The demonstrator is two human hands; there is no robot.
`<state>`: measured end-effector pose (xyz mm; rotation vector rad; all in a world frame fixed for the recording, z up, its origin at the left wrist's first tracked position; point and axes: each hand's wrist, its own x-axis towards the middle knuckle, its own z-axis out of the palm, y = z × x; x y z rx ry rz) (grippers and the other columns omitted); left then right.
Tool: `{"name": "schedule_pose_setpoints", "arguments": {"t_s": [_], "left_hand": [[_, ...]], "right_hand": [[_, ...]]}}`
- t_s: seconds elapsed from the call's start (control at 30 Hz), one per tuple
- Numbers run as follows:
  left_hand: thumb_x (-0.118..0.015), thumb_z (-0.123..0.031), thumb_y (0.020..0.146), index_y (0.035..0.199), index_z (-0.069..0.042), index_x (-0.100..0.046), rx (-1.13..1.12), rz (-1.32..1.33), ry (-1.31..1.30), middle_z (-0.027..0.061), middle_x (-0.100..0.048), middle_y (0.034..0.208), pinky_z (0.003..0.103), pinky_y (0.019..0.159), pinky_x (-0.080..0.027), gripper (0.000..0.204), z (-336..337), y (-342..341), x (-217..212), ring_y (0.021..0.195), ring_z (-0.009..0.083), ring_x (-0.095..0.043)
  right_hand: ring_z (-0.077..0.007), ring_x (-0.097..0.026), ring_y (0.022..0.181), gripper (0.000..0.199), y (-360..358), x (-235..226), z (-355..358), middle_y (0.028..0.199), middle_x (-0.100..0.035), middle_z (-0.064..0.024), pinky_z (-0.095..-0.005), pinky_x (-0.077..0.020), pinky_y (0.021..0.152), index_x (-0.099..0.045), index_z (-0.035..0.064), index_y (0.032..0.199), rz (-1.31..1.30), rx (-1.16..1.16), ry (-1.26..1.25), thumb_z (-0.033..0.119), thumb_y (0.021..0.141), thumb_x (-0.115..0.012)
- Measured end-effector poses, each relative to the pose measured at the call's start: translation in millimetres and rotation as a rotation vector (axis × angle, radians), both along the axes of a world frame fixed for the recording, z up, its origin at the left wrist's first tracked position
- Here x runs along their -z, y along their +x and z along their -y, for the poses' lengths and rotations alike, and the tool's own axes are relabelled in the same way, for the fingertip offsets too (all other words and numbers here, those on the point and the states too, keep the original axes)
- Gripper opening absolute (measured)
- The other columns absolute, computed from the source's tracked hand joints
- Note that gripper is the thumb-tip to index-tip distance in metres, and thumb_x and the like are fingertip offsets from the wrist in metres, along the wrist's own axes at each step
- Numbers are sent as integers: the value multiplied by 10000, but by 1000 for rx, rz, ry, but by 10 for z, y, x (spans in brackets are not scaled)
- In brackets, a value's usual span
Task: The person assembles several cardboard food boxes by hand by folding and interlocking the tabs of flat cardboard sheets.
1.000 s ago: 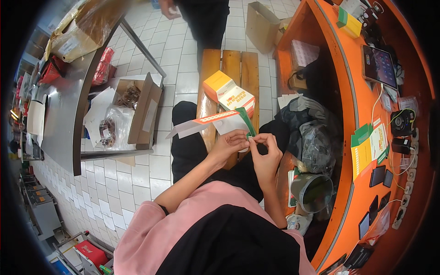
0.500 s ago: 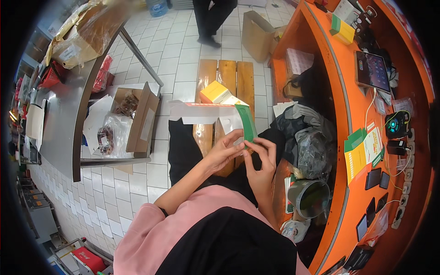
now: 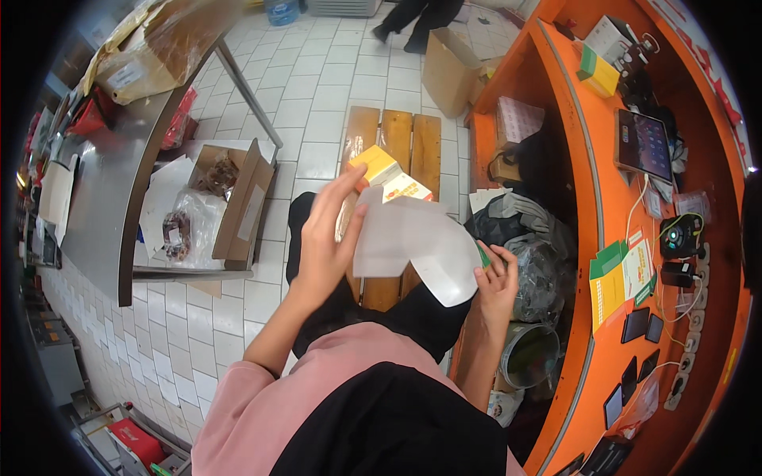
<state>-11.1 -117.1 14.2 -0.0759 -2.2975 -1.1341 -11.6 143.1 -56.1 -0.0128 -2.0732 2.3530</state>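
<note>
Since a moment ago the flat white carton blank [image 3: 421,246] has swung up, blank side to the camera, above the wooden bench [image 3: 397,151], right hand [image 3: 496,285] pinching its lower edge, left hand [image 3: 325,238] now spread open against its left side, so folding seems underway.

Folded white sheet [image 3: 421,246] now opened out; left hand [image 3: 325,238] lifted, fingers spread

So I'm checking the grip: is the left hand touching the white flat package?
Touching. The head view shows the left hand with its fingers laid against the left edge of the white flat package.
</note>
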Motion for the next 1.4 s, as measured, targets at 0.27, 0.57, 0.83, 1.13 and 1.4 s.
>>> {"name": "schedule_pose_setpoints", "arguments": {"t_s": [0.27, 0.57, 0.83, 1.13, 1.4], "left_hand": [[-667, -47, 764, 1166, 8, -557, 781, 494, 686, 98, -642, 1031, 278, 785, -490, 421, 43, -7, 95, 993, 176, -605], [-686, -102, 725, 1079, -66, -591, 810, 170, 84, 67, -601, 990, 334, 825, -453, 369, -297, -192, 127, 947, 229, -550], [-677, -31, 702, 1065, -55, -604, 716, -11, -78, 62, -591, 1023, 338, 801, -478, 372, -427, -185, 145, 965, 222, -552], [-584, 132, 765, 1037, 80, -534, 546, 190, 1085, 134, -579, 1004, 335, 761, -560, 282, -476, -184, 191, 1010, 219, -567], [-620, 129, 730, 943, 60, -621, 559, 180, 875, 145, -592, 1001, 315, 776, -568, 224, -399, -162, 293, 950, 209, -590]], "right_hand": [[-200, -543, 1061, 303, -254, -106, -420, 1164, -551, -188, -286, -420, 907, -475, -13, 1108, 88, -116, -16, 16, 827, -584], [-207, -603, 896, 201, -263, -244, -134, 1010, -602, -139, -290, -496, 759, -581, -29, 983, -4, 11, 169, 139, 872, -591], [-191, -618, 903, 202, -281, -298, 297, 996, -614, -134, -305, -523, 750, -528, -47, 1034, 212, -108, -411, 18, 850, -584], [-151, -580, 935, 366, -197, -384, 671, 990, -584, -82, -302, -467, 841, -477, -25, 1080, -185, 109, -344, -98, 761, -643], [-146, -599, 864, 387, -40, -486, 657, 947, -616, -86, -287, -463, 792, -523, -33, 1032, -531, 145, 452, -73, 701, -719]]}}
